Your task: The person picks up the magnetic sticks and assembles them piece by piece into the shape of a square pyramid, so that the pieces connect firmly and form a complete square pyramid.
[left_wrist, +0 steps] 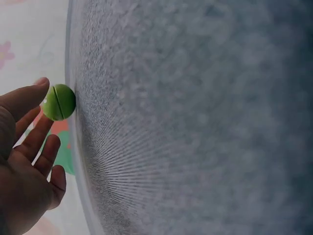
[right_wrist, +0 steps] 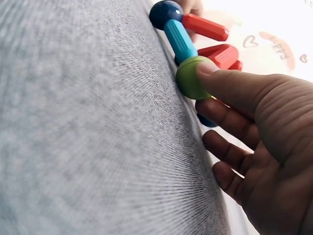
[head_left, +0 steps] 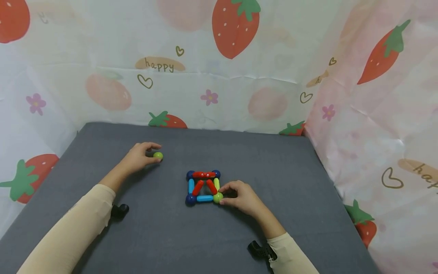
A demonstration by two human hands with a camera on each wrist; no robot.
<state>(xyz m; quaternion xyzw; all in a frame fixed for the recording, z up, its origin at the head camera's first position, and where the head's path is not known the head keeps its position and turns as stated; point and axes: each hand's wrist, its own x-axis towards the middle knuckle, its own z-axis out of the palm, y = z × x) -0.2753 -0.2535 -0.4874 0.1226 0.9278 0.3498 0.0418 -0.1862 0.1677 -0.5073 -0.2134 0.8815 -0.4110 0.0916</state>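
Observation:
A small frame of magnetic sticks and balls lies mid-table, with a dark blue ball [head_left: 191, 199] at its near left corner. A light blue stick [head_left: 205, 198] runs from there to a green ball [head_left: 218, 197] at the near right. My right hand [head_left: 243, 198] pinches this green ball between thumb and index finger. Two red sticks [head_left: 197, 187] slant up from the near corner balls, leaning toward each other. Farther left, my left hand [head_left: 138, 156] holds a separate green ball [left_wrist: 59, 102] at its thumb and fingertips, close over the table; a groove circles that ball.
The frame's far side has a red stick [head_left: 204, 174] between two dark blue balls; a yellow-green stick [head_left: 217, 184] forms its right side. Grey cloth covers the table [head_left: 291, 182]. A strawberry-printed curtain [head_left: 239, 87] hangs behind and at both sides. Black wrist mounts [head_left: 119, 211] sit below the sleeves.

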